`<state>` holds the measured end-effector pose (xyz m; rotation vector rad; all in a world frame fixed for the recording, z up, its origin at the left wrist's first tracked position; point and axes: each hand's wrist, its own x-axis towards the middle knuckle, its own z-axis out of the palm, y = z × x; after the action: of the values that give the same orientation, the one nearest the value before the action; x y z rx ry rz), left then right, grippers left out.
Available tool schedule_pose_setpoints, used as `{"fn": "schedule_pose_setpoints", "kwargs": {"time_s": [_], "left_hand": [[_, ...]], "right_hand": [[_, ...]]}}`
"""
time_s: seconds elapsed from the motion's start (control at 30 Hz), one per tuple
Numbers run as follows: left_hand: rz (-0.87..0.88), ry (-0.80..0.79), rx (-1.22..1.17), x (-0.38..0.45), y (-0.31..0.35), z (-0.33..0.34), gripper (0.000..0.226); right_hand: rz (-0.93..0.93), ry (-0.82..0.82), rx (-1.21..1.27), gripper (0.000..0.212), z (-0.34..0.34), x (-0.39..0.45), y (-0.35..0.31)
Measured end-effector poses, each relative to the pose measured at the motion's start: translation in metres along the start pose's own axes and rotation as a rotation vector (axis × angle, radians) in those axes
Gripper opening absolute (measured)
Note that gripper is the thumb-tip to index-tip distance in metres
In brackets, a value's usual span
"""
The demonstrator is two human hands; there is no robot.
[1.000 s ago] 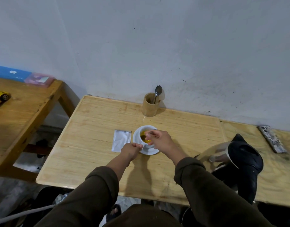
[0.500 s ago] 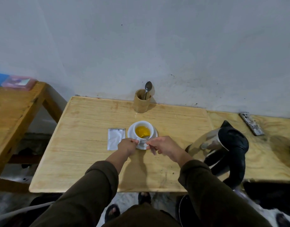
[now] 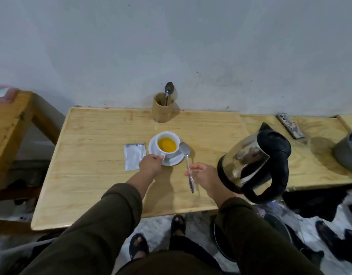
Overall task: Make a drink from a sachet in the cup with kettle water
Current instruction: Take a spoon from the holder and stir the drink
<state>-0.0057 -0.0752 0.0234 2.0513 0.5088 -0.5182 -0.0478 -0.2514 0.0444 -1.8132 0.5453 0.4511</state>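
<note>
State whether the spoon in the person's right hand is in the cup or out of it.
Out. The right hand holds the spoon beside the cup, its bowl over the saucer's edge.

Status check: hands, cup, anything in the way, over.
Left hand holding cup on its saucer. Right hand grips spoon clear of the orange drink. Kettle close by right wrist.
</note>
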Motion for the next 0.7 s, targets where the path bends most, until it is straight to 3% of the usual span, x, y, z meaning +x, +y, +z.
{"fn": "schedule_pose_setpoints", "kwargs": {"time_s": [0.2, 0.33, 0.53, 0.63, 0.7], "left_hand": [[-0.042, 0.034, -0.054, -0.001, -0.001, 0.003, 0.042], [-0.074, 0.036, -0.136, -0.002, -0.002, 0.005, 0.030], [-0.106, 0.112, -0.272, -0.005, -0.004, 0.013, 0.032], [-0.106, 0.153, -0.314, -0.007, -0.005, 0.017, 0.031], [-0.108, 0.176, -0.325, -0.008, -0.005, 0.020, 0.034]], "right_hand": [[0.098, 0.185, 0.030, 0.011, -0.008, 0.021, 0.015], [0.126, 0.241, -0.024, 0.021, -0.016, 0.043, 0.015], [0.196, 0.226, -0.134, 0.005, -0.020, 0.073, 0.009], [0.232, 0.210, -0.177, 0.015, -0.022, 0.087, 0.008], [0.228, 0.166, -0.282, 0.007, -0.023, 0.094, 0.008]]}}
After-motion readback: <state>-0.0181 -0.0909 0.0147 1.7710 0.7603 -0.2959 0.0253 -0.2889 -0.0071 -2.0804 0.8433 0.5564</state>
